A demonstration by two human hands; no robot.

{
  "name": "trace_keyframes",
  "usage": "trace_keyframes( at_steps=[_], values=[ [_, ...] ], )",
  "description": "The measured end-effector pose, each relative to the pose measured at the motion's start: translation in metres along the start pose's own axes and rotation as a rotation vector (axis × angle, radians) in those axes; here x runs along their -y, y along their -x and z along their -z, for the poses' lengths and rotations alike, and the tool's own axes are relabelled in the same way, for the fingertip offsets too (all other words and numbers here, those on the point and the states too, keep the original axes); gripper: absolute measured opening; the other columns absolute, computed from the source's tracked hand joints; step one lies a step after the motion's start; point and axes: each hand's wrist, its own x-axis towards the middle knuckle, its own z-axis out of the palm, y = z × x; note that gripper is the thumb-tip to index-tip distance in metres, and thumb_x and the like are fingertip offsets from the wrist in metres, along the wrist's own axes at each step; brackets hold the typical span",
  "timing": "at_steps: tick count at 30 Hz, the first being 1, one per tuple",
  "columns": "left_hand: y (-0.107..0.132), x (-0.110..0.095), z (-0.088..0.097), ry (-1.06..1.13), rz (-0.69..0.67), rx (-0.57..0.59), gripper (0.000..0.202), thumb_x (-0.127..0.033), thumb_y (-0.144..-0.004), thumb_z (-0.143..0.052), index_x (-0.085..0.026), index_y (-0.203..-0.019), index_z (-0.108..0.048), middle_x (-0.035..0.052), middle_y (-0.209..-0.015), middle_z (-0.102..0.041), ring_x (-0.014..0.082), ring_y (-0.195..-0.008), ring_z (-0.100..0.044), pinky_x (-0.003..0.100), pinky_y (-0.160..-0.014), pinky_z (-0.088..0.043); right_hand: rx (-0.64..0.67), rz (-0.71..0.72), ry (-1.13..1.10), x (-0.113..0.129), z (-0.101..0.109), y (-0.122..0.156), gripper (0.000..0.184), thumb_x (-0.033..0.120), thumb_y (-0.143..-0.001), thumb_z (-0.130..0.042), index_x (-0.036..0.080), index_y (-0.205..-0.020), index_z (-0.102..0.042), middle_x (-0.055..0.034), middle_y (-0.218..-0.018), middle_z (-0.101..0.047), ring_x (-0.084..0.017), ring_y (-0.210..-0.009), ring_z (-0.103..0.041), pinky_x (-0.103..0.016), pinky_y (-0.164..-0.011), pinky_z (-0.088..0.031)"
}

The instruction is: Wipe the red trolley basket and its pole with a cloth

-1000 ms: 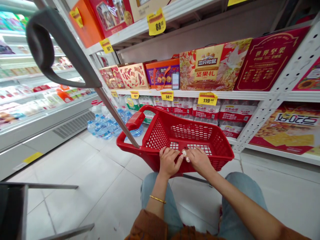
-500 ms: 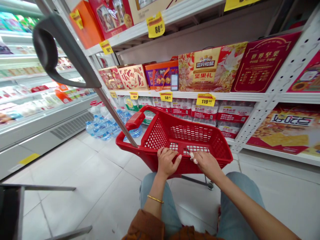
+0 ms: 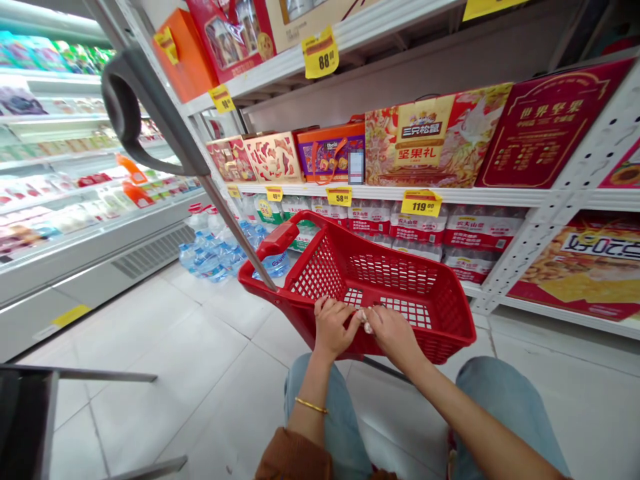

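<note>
A red plastic shopping basket (image 3: 440, 313) on wheels stands on the floor in front of my knees, and nothing shows inside it. My left hand (image 3: 334, 328) is curled over the basket's near rim. Right beside it, my right hand (image 3: 394, 335) also grips that rim, with its fingertips touching the left hand. A gold bangle (image 3: 311, 405) sits on my left wrist. The basket's long grey pull handle (image 3: 150, 113) rises from its left corner toward the upper left.
Shelves on the right carry boxed gift packs (image 3: 430, 137) with yellow price tags (image 3: 421, 202), and packs of bottled water (image 3: 415, 230) sit below. More water bottles (image 3: 213, 253) lie on the white tiled floor. A chilled display case (image 3: 75, 227) runs along the left.
My hands have drawn together on the rim until they touch. The basket and its handle have shifted slightly right in view.
</note>
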Motion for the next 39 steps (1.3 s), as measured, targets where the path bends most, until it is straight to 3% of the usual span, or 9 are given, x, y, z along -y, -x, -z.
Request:
trace_keyframes(
  at_steps=[7, 18, 28, 34, 39],
  values=[
    [0.003, -0.002, -0.005, 0.024, -0.014, -0.015, 0.021, -0.034, -0.092, -0.052, -0.026, -0.082, -0.068, -0.0020, -0.074, -0.068, 0.0165, -0.080, -0.057, 0.040, -0.098, -0.029, -0.011, 0.084, 0.007, -0.015, 0.003, 0.013, 0.022, 0.017, -0.091, -0.050, 0.016, -0.111, -0.059, -0.0085, -0.093, -0.063, -0.021, -0.082, -0.052, -0.034, -0.079, -0.038],
    [0.002, -0.008, -0.014, 0.048, -0.029, -0.079, 0.017, -0.036, -0.090, -0.053, -0.026, -0.084, -0.065, -0.0018, -0.072, -0.066, 0.0174, -0.078, -0.057, 0.040, -0.097, -0.029, 0.007, 0.062, 0.012, -0.051, 0.009, 0.038, 0.027, 0.014, -0.091, -0.042, 0.016, -0.111, -0.060, -0.0127, -0.103, -0.064, -0.022, -0.088, -0.056, -0.036, -0.078, -0.045],
    [0.002, -0.006, -0.016, 0.054, -0.012, -0.079, 0.018, -0.036, -0.089, -0.052, -0.027, -0.085, -0.066, -0.0009, -0.071, -0.066, 0.0185, -0.077, -0.057, 0.041, -0.093, -0.030, -0.010, 0.073, -0.022, -0.016, -0.003, 0.008, 0.028, 0.016, -0.092, -0.043, 0.014, -0.116, -0.058, -0.0133, -0.105, -0.064, -0.024, -0.095, -0.056, -0.039, -0.087, -0.045],
    [-0.001, -0.003, -0.015, 0.040, -0.024, -0.072, 0.018, -0.035, -0.089, -0.054, -0.026, -0.080, -0.066, -0.0018, -0.069, -0.066, 0.0177, -0.077, -0.057, 0.041, -0.093, -0.030, -0.005, 0.103, -0.051, -0.021, -0.004, 0.006, 0.026, 0.015, -0.093, -0.041, 0.017, -0.113, -0.059, -0.0078, -0.096, -0.066, -0.020, -0.088, -0.057, -0.041, -0.097, -0.038],
    [-0.003, -0.001, -0.017, 0.016, -0.026, -0.071, 0.017, -0.036, -0.088, -0.056, -0.026, -0.078, -0.066, -0.0017, -0.068, -0.066, 0.0180, -0.077, -0.057, 0.041, -0.092, -0.030, 0.006, 0.095, -0.026, -0.028, -0.001, 0.008, 0.026, 0.013, -0.091, -0.044, 0.017, -0.111, -0.059, -0.0079, -0.094, -0.066, -0.020, -0.089, -0.057, -0.040, -0.096, -0.037]
  ],
)
